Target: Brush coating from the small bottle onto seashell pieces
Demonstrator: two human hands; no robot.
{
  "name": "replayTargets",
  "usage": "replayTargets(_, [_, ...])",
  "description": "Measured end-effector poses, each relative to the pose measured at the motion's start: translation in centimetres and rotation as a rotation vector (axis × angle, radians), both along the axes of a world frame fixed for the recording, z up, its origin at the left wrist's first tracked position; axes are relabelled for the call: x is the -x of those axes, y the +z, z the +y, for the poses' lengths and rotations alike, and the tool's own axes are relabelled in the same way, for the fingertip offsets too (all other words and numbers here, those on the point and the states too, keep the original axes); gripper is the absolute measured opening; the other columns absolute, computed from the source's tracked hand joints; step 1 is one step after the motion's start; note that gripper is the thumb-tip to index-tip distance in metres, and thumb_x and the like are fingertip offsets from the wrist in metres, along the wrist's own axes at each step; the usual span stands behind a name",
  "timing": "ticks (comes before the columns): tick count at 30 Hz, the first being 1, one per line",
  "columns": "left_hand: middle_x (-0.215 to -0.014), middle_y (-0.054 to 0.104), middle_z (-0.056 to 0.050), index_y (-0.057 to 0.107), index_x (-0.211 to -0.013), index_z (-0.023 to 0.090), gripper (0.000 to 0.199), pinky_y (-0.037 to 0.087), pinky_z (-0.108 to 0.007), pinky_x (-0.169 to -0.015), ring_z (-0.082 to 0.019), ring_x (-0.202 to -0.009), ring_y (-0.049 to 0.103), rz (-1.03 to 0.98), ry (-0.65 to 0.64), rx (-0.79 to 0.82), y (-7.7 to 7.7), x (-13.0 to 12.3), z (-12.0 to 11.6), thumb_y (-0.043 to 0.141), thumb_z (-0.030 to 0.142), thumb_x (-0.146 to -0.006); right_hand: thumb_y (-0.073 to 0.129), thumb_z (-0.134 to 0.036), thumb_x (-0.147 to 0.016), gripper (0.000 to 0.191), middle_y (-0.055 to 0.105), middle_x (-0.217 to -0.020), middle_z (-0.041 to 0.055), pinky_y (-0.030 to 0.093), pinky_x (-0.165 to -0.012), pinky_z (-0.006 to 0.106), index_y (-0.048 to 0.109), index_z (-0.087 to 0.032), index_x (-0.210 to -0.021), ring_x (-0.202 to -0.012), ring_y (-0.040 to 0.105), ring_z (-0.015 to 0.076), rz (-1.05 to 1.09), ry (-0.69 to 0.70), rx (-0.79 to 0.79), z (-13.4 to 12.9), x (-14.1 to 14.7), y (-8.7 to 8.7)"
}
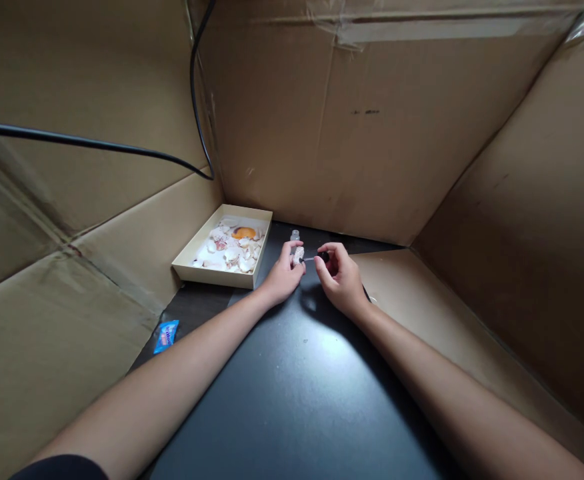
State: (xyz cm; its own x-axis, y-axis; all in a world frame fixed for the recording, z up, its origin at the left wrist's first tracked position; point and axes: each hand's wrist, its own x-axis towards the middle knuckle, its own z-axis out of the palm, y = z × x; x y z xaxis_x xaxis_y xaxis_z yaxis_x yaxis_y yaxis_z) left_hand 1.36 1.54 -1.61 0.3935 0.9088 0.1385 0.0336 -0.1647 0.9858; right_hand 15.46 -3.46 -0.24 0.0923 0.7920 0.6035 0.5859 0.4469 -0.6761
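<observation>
My left hand (285, 276) is closed round a small whitish shell (298, 254) above the dark table. Facing it from the right, my right hand (339, 275) pinches a black cap (323, 256) with a thin applicator stem. The stem (309, 259) points left, and its tip is at the shell. Just behind my left fingers stands a small clear glass bottle (295, 235). Which part of the shell the tip touches is too small to tell.
A cream box (215, 277) with several shells and an orange piece stands at the back left. A blue packet (166, 336) lies nearer on the left. Cardboard walls (372, 133) surround the dark table (292, 400); a black cable (97, 143) hangs at upper left.
</observation>
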Motion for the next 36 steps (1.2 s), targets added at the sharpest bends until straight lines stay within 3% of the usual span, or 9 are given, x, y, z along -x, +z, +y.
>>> replayTargets(36, [-0.071,0.048,0.006,0.034,-0.125,0.023,0.046,0.028,-0.016,-0.044,-0.003,-0.043,0.039,-0.055,-0.021,0.057,0.09,-0.02,-0.05,0.041,0.007,-0.083,0.056,-0.030,-0.085,0.016,0.046,-0.066,-0.0049,0.037,-0.054,0.023,0.052,-0.021,-0.098,-0.054,0.042,0.0095,0.001,0.003,-0.056,-0.14,0.01,0.06])
